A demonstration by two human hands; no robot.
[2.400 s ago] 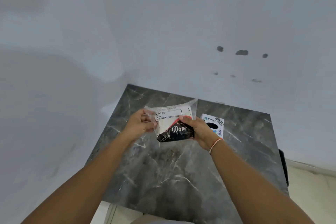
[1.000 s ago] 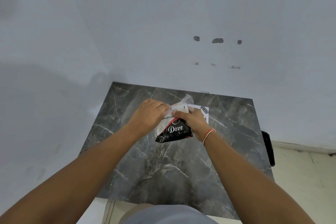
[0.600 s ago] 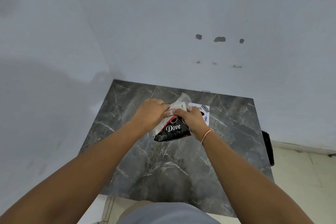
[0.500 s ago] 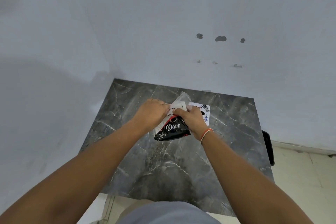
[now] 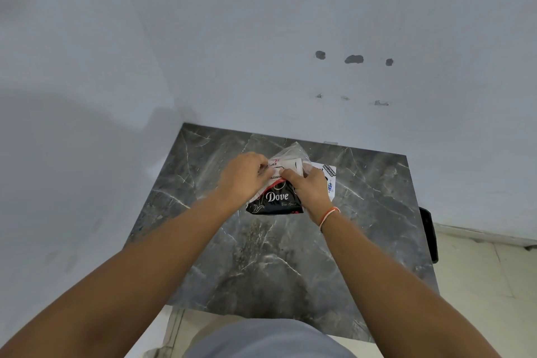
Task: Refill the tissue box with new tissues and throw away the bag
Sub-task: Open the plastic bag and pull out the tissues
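Note:
A plastic bag of tissues, black with "Dove" in white and a clear top, is held above the dark marble table. My left hand pinches the bag's upper left edge. My right hand grips its upper right part, thumb beside the left fingers. Behind my right hand a white tissue box with printed labels lies on the table, mostly hidden.
The table stands in a corner with white walls on the left and at the back. A black object hangs off the table's right edge. Pale floor shows to the right.
Both hands have come together at the top of the bag, which has dropped a little toward the table. The view has tilted down.

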